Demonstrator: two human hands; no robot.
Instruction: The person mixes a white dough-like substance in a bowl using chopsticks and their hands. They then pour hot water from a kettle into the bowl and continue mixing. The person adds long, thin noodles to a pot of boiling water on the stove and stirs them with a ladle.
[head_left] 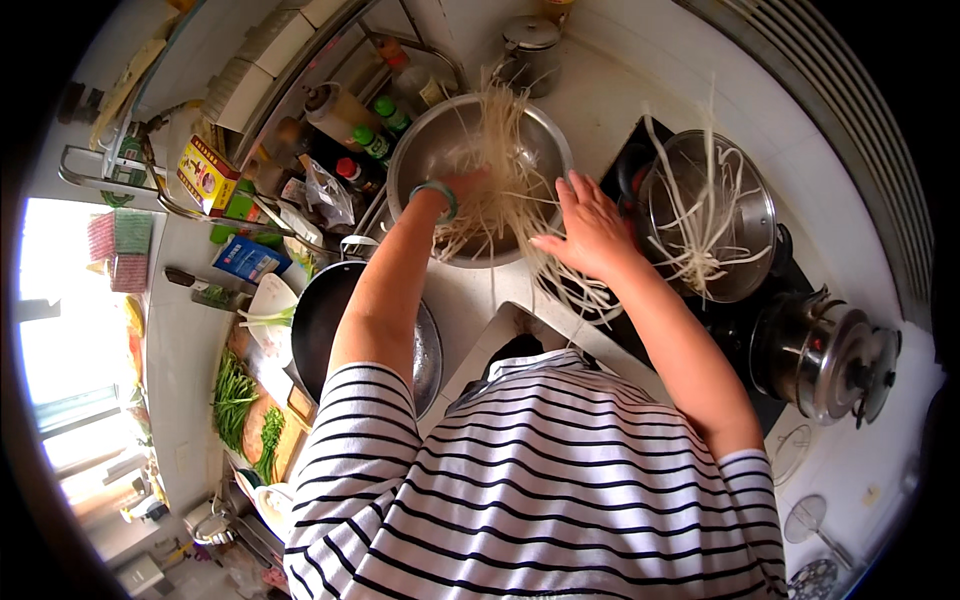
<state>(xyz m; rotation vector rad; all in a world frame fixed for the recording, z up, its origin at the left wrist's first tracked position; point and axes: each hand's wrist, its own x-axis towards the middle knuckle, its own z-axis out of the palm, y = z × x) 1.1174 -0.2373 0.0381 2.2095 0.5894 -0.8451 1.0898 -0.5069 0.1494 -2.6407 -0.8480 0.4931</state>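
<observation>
Left hand (pixel 468 183) in noodles (pixel 508 135), grip hidden | right hand (pixel 597 228) spread, empty | pale counter (pixel 590 122); window (pixel 72 300)

Cream noodles (pixel 508 195), a silver-grey bowl (pixel 425 150), a green bangle (pixel 453 203); the shirt (pixel 570 480) is white (with thin black stripes).

Desk (pixel 590 105): pale and smooth, reaching back into the far corner.
Steel bowl (pixel 408 140): wide and round, standing on the desk near the middle, just beside the cooktop (pixel 728 320).
Cooktop: black and flat, on the desk at the right, carrying an open steel pot (pixel 762 205).
Back pot (pixel 530 65): steel, lidded, standing on the desk behind the bowl.
Chopping board (pixel 263 393): brown, at the left, with green bundles (pixel 232 400) lying on it.
</observation>
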